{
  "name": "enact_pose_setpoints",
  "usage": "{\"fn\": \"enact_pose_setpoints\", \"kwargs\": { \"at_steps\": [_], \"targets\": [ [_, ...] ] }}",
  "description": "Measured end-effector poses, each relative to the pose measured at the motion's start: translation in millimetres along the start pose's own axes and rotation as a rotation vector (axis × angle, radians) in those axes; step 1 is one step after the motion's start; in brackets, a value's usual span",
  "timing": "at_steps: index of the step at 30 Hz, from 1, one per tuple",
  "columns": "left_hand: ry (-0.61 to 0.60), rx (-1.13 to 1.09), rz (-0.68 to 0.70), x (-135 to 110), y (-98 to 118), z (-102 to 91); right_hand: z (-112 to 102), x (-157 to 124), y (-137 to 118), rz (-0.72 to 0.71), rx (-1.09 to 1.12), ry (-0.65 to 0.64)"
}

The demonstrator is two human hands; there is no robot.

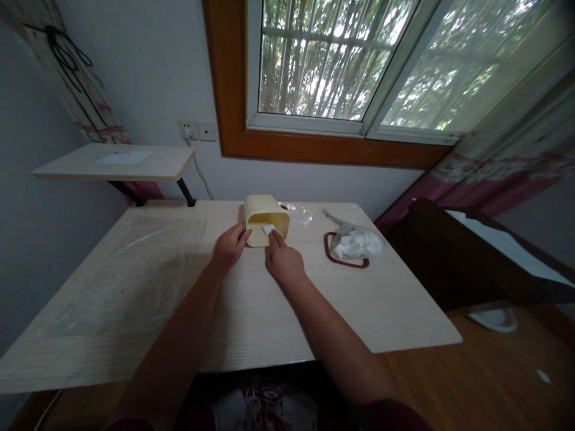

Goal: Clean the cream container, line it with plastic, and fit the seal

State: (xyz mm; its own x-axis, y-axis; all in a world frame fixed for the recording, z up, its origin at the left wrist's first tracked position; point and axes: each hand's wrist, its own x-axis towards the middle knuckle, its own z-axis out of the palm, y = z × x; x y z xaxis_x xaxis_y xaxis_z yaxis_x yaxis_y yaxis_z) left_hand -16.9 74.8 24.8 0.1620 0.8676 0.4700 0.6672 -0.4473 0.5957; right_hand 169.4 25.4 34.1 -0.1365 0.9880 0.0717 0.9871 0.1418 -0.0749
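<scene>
A cream-coloured plastic bin (260, 203) lies on its side on the table, its open mouth facing me. My left hand (230, 245) grips the left side of its rim, with the thumb at the edge. Pinched in the fingers of my right hand (286, 261) is a small white wipe or folded tissue (268, 228), pressed against the inner wall at the mouth. To the right, a brown rounded frame (345, 263) lies flat. A clear plastic bag of crumpled white material (357, 242) rests partly over it.
The pale wooden table (341, 323) carries a thin clear plastic sheet (135, 281) on the left. A small raised shelf (81, 161) holds a white paper. Behind the bin lies some clear plastic wrap (302, 214). Dark furniture (426, 257) stands right of the table.
</scene>
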Motion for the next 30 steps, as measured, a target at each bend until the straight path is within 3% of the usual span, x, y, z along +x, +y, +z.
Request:
{"fn": "enact_pose_setpoints", "kwargs": {
  "at_steps": [4, 10, 21, 30],
  "targets": [
    [0.005, -0.016, -0.005, 0, 1, 0.2, 2, -1, -2, -0.029, 0.045, -0.006],
    [-0.015, -0.057, -0.023, 0, 2, 2.4, 2, -6, -13, -0.273, 0.199, 0.013],
    [0.000, -0.029, 0.005, 0, 4, -1.4, 1, 2, 10, -0.041, 0.049, 0.012],
    [-0.004, -0.035, 0.012, -3, 5, 3.9, 1, -6, -9, -0.279, 0.209, 0.011]
  ]
}}
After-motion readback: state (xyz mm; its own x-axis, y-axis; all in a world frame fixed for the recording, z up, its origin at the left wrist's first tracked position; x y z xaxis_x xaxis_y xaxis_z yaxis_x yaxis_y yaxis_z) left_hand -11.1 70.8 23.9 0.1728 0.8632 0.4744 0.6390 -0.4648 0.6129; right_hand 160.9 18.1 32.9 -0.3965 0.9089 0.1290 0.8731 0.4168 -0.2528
